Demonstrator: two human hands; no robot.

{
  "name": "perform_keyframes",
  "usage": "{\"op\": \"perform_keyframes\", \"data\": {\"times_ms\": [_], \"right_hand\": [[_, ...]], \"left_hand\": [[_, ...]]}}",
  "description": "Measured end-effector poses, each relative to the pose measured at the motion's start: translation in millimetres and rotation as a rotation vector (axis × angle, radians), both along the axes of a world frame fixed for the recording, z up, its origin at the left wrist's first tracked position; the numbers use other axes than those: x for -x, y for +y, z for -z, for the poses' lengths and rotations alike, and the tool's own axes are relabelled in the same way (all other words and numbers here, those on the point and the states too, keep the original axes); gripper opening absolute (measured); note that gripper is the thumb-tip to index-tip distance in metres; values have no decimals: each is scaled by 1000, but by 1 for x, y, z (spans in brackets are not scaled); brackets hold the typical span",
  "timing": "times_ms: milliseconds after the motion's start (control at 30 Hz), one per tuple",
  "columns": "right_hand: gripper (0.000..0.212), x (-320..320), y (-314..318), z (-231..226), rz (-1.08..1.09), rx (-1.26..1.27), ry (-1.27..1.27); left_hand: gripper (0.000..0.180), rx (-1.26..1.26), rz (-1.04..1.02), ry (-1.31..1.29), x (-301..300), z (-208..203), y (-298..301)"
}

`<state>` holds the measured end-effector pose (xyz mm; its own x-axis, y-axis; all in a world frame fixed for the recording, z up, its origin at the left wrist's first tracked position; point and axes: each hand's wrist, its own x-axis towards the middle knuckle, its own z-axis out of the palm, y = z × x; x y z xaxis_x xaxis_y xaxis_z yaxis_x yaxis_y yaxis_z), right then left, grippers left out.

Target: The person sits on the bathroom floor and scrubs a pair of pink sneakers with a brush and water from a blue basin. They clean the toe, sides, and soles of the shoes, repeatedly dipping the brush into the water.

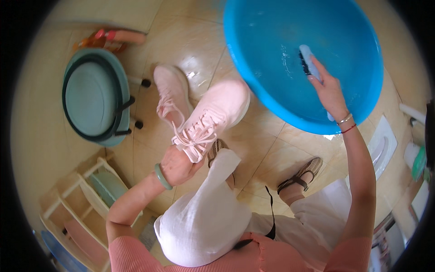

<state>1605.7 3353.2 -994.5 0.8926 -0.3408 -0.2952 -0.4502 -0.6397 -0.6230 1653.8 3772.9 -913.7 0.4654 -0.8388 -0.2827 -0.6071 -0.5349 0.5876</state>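
My left hand (178, 164) grips a pink lace-up sneaker (222, 106) by its heel end, fingers partly hidden inside or behind it. The sneaker's toe points up and to the right, close to the basin's rim. Beside it on the tiles stands a second pink sneaker (171, 93), partly covered by the first. In my right hand (330, 93) is a light-blue scrub brush (306, 53) with dark bristles turned to the left. That hand is over the large blue basin (242, 61), which holds water; I cannot tell whether the brush touches the water.
Folded teal basins (90, 99) lean against the left wall, with bottles (113, 40) behind them. A cream rack (84, 195) stands at lower left. My sandalled foot (301, 177) is on the tiled floor (258, 156) below the basin. A white floor fixture (383, 143) lies at right.
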Motion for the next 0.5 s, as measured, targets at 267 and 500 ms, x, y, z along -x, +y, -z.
{"op": "perform_keyframes", "data": {"times_ms": [267, 500], "right_hand": [[57, -18, 5, 39, -226, 241, -104], [54, -43, 10, 62, -164, 214, -27]], "left_hand": [[40, -237, -292, 74, 102, 36, 144], [40, -236, -618, 77, 143, 110, 196]]}}
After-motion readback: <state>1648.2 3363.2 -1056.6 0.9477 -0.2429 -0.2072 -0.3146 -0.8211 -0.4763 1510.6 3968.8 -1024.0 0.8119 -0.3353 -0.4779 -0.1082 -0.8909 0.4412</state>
